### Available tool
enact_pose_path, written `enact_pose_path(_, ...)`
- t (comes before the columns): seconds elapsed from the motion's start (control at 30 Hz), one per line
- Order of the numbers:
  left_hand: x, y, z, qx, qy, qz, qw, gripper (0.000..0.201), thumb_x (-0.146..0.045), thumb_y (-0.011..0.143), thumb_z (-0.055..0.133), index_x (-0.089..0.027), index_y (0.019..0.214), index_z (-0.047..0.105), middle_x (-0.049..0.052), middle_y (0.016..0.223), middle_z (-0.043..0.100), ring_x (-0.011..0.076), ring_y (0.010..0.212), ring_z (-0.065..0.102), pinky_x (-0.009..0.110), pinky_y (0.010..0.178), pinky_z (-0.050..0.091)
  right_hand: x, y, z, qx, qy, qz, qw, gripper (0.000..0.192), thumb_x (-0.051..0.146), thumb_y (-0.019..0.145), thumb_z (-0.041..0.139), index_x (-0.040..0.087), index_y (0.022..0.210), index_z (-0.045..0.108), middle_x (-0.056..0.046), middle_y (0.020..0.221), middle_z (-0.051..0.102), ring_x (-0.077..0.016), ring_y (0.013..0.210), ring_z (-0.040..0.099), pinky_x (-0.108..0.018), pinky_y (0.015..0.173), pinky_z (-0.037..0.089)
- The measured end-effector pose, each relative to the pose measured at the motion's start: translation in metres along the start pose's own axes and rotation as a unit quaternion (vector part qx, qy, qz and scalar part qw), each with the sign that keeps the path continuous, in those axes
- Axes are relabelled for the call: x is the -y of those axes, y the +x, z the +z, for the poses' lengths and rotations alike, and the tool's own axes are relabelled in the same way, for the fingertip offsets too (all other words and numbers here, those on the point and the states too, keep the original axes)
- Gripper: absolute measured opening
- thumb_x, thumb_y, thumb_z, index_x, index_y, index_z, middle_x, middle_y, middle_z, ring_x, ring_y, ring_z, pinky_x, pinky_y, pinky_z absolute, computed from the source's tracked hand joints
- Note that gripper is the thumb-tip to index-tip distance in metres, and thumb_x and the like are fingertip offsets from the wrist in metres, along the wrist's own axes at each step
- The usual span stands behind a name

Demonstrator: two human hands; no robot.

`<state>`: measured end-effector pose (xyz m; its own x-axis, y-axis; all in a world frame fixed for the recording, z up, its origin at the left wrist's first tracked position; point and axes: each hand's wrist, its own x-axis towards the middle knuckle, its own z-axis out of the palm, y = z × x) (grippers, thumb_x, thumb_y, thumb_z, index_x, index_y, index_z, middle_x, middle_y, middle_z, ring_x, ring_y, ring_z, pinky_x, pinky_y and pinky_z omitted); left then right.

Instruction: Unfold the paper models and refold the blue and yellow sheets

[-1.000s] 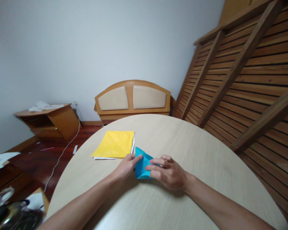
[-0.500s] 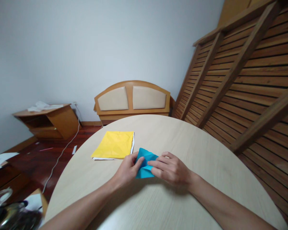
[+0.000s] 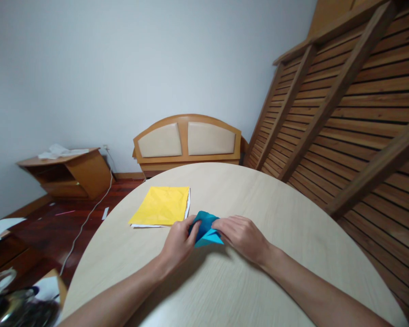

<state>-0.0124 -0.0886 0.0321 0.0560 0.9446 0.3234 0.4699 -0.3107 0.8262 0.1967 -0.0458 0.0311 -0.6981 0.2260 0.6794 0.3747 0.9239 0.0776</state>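
Half a second ago the blue paper lay flatter and more open between the hands; now it is bent up into a hollow, with a lighter flap poking out low on its right side. The fingers of the right hand, which were spread over the paper's face, have drawn together at its right edge. The left hand has stayed about where it was, and the yellow paper has not moved on the bench.

The blue paper sits between the two hands, in front of the person and above the near half of the bench. The left hand pinches its left side, thumb on the near face; the right hand grips the right edge with bunched fingers. The fingertips behind the paper are hidden, so their exact hold is hard to make out.

Counted, there are two hands, one blue paper and one yellow paper, the last lying on white paper whose number of sheets cannot be told. Beyond the one round bench stand one headboard with two cream pads and one slatted wooden panel.
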Motion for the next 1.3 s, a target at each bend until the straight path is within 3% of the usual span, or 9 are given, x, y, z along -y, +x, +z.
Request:
enact_pose_path(0.1, 0.004, 0.001, 0.001, -0.014, 0.011, -0.014, 1.000, 0.029, -0.038, 0.090, 0.054, -0.018, 0.073, 0.067, 0.001, 0.062, 0.057, 0.0150, 0.055, 0.045, 0.026, 0.057, 0.031, 0.003, 0.000, -0.003, -0.029, -0.044, -0.044, 0.998, 0.025, 0.018, 0.105, 0.039, 0.016, 0.102, 0.064, -0.006, 0.106, 0.076, -0.0134, 0.079, 0.070, -0.026, 0.067, 0.049)
enact_pose_path(0.2, 0.008, 0.004, -0.001, -0.043, -0.011, -0.034, 0.998, 0.033, -0.043, 0.087, 0.056, -0.018, 0.067, 0.061, 0.001, 0.060, 0.054, 0.0149, 0.056, 0.043, 0.026, 0.055, 0.031, 0.007, 0.003, -0.009, -0.054, -0.076, -0.077, 0.993, 0.026, 0.018, 0.105, 0.040, 0.018, 0.096, 0.064, -0.004, 0.104, 0.077, -0.0124, 0.078, 0.068, -0.026, 0.066, 0.048)
enact_pose_path(0.43, 0.020, 0.019, -0.010, -0.089, -0.059, -0.068, 0.992, 0.040, -0.054, 0.080, 0.057, -0.018, 0.062, 0.052, 0.001, 0.061, 0.053, 0.0156, 0.060, 0.045, 0.026, 0.056, 0.036, 0.005, 0.008, -0.012, -0.066, -0.047, -0.226, 0.971, 0.022, 0.020, 0.101, 0.046, 0.020, 0.096, 0.068, -0.002, 0.093, 0.075, -0.0175, 0.097, 0.064, -0.032, 0.089, 0.047)
enact_pose_path(0.6, 0.020, 0.017, -0.011, -0.070, 0.022, -0.027, 0.997, 0.037, -0.048, 0.087, 0.048, -0.018, 0.065, 0.051, 0.000, 0.061, 0.051, 0.0143, 0.058, 0.044, 0.025, 0.056, 0.035, -0.001, 0.006, -0.007, -0.008, 0.004, -0.177, 0.984, 0.027, 0.018, 0.104, 0.041, 0.014, 0.119, 0.063, -0.005, 0.102, 0.075, -0.0173, 0.102, 0.064, -0.033, 0.091, 0.048)
enact_pose_path(0.77, 0.015, 0.008, -0.011, -0.018, 0.148, 0.030, 0.988, 0.029, -0.033, 0.092, 0.042, -0.017, 0.079, 0.062, 0.001, 0.064, 0.059, 0.0138, 0.056, 0.049, 0.025, 0.057, 0.034, -0.005, 0.001, -0.007, 0.025, -0.016, -0.125, 0.992, 0.020, 0.017, 0.101, 0.048, 0.015, 0.111, 0.066, -0.006, 0.102, 0.076, -0.0192, 0.099, 0.067, -0.034, 0.085, 0.052)
enact_pose_path(0.9, 0.016, 0.005, -0.011, -0.003, 0.187, 0.021, 0.982, 0.027, -0.029, 0.093, 0.044, -0.018, 0.092, 0.069, 0.004, 0.071, 0.067, 0.0160, 0.061, 0.058, 0.025, 0.061, 0.040, 0.000, 0.003, -0.009, -0.026, -0.042, -0.148, 0.988, 0.021, 0.017, 0.101, 0.048, 0.016, 0.106, 0.068, -0.005, 0.103, 0.076, -0.0200, 0.101, 0.068, -0.037, 0.087, 0.053)
enact_pose_path(1.07, 0.020, 0.010, -0.011, -0.026, 0.127, -0.005, 0.992, 0.026, -0.030, 0.092, 0.049, -0.017, 0.091, 0.071, 0.006, 0.078, 0.072, 0.0193, 0.070, 0.065, 0.027, 0.070, 0.048, 0.012, 0.007, -0.012, -0.081, -0.034, -0.246, 0.965, 0.011, 0.022, 0.095, 0.061, 0.022, 0.099, 0.071, 0.000, 0.092, 0.075, -0.0205, 0.111, 0.065, -0.040, 0.101, 0.047)
enact_pose_path(1.2, 0.019, 0.013, -0.013, -0.025, 0.103, -0.008, 0.994, 0.030, -0.032, 0.094, 0.046, -0.016, 0.087, 0.071, 0.007, 0.083, 0.074, 0.0194, 0.071, 0.065, 0.028, 0.068, 0.049, 0.013, 0.007, -0.011, -0.072, -0.022, -0.263, 0.962, 0.013, 0.022, 0.095, 0.061, 0.025, 0.102, 0.072, 0.002, 0.090, 0.075, -0.0166, 0.105, 0.066, -0.036, 0.102, 0.046)
enact_pose_path(1.3, 0.015, 0.013, -0.015, -0.001, 0.149, 0.013, 0.989, 0.031, -0.030, 0.095, 0.044, -0.015, 0.082, 0.068, 0.005, 0.071, 0.069, 0.0167, 0.061, 0.060, 0.026, 0.060, 0.044, 0.008, 0.005, -0.010, -0.028, -0.023, -0.221, 0.975, 0.023, 0.020, 0.100, 0.052, 0.021, 0.117, 0.067, -0.003, 0.100, 0.075, -0.0167, 0.106, 0.064, -0.035, 0.098, 0.047)
